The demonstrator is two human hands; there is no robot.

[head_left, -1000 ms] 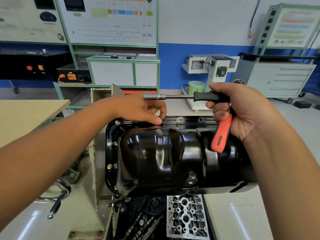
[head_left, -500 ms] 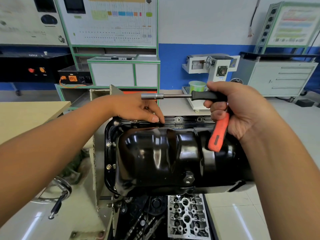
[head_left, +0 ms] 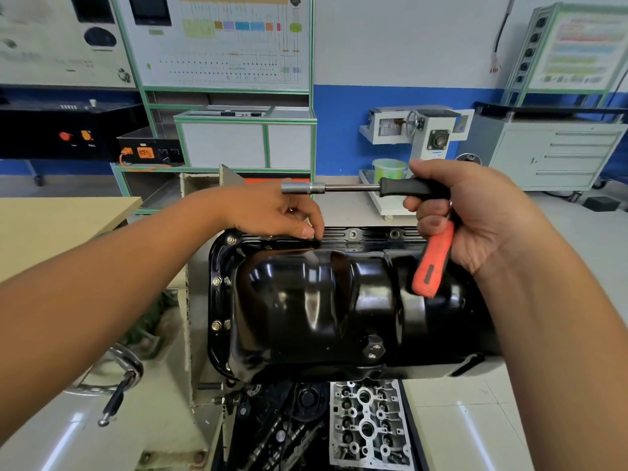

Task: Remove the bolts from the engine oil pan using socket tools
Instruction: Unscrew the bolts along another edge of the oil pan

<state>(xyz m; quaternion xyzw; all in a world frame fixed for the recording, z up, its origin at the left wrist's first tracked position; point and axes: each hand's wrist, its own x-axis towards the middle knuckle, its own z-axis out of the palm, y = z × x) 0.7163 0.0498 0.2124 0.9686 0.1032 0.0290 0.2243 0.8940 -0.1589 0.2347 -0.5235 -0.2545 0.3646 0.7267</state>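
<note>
**Desk:** Head view: where does the oil pan lie from the hands?

**Photographer:** The black oil pan [head_left: 339, 300] sits below and between both forearms, its long axis running left to right. The far flange [head_left: 373, 234] runs the same way, right under the fingers.

**Desk:** And the left hand?

**Photographer:** The left hand [head_left: 272, 212] reaches over the far flange, fingertips pinched down at a spot on the rail. Whether a bolt sits between them cannot be told; the fingers cover it.

**Desk:** The right?

**Photographer:** The right hand [head_left: 475, 215] is clenched around two tools: a black-handled socket driver [head_left: 356, 188], its shaft level and its socket end pointing left above the left hand's knuckles, and an orange-handled tool [head_left: 433, 263] hanging down over the pan.

**Desk:** Which hand is nearer the work?

**Photographer:** The left one, touching the far rail. The driver is held clear above it. Bolts [head_left: 217, 302] show on the left flange; two holes on the far rail to the right of the fingers look empty.

**Desk:** So the next move?

**Photographer:** Probably lifting a loosened bolt by hand, then swinging the socket down onto one of the remaining heads at the left corner.
</note>
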